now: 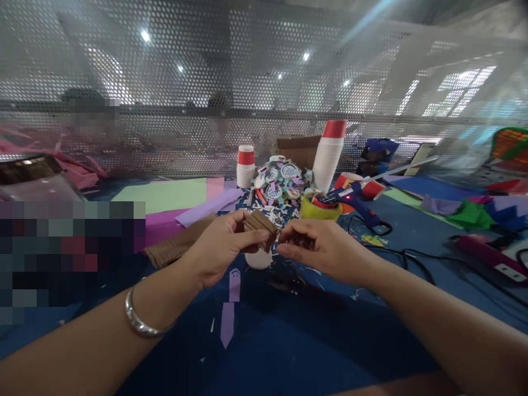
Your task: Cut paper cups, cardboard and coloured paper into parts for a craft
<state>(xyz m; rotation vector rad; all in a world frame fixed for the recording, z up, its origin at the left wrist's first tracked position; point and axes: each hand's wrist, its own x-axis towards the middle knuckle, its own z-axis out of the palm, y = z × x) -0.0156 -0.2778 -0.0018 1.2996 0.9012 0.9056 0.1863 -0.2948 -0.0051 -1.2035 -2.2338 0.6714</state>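
Observation:
My left hand (226, 242) is closed on a folded, pleated piece of brown paper (260, 224), pinched between thumb and fingers. Close by the paper's right edge is my right hand (317, 247), its fingers curled but thumb and fingertips apart, with nothing visible between them. Under the brown paper, a white round piece (258, 259) is partly hidden. Nearer to me lie two purple paper strips, one with a drawn face (235, 285) and one with a pointed end (227, 324).
A blue glue gun (350, 198) with a lit red light rests on a yellow tape roll (315, 208); its black cable runs right to a power strip (495, 258). Behind are stacked paper cups (329, 159), a pile of decorated discs (274, 179) and paper sheets (165, 195).

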